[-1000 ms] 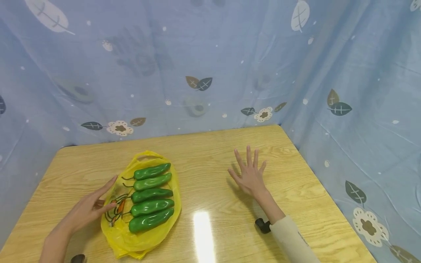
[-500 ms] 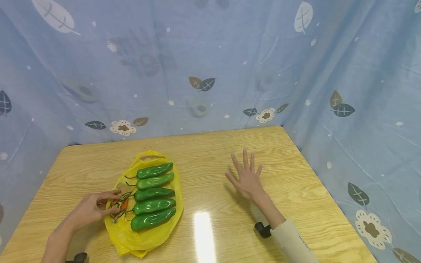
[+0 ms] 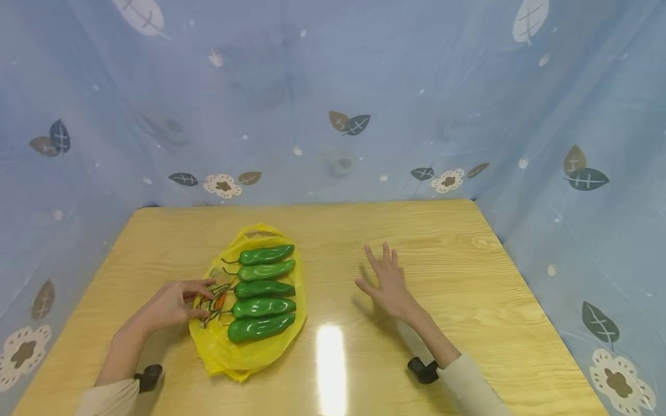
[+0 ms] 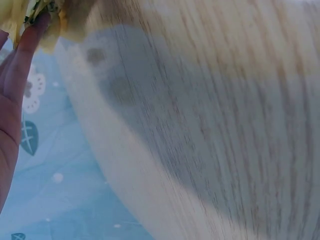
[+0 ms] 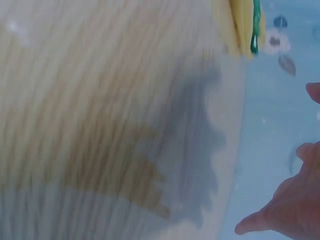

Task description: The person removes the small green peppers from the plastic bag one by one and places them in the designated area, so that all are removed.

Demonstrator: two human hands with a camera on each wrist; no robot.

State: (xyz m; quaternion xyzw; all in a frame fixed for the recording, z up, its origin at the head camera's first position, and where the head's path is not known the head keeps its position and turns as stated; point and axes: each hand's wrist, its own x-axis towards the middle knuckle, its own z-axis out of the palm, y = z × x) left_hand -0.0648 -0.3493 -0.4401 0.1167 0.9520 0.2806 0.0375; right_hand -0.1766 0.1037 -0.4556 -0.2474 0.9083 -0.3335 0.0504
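Note:
Several glossy green chili peppers lie side by side on a yellow plastic bag, stems to the left. By those stems is a small cluster of thin dark stems with an orange-red piece; its exact kind is unclear. My left hand reaches over the bag's left edge, thumb and bent fingers apart on either side of this cluster. In the left wrist view, fingers reach the bag, and their tips are partly hidden. Holding nothing, my right hand hovers over the table with spread fingers.
The wooden table carries a bright light reflection. A blue patterned curtain surrounds its back and sides. Black wrist devices sit at both cuffs, one by the left sleeve and one by the right sleeve.
My left hand has moved inward over the bag's left edge, its fingers bending toward the small cluster. The head view has shifted left. My right hand stays spread nearly in place.

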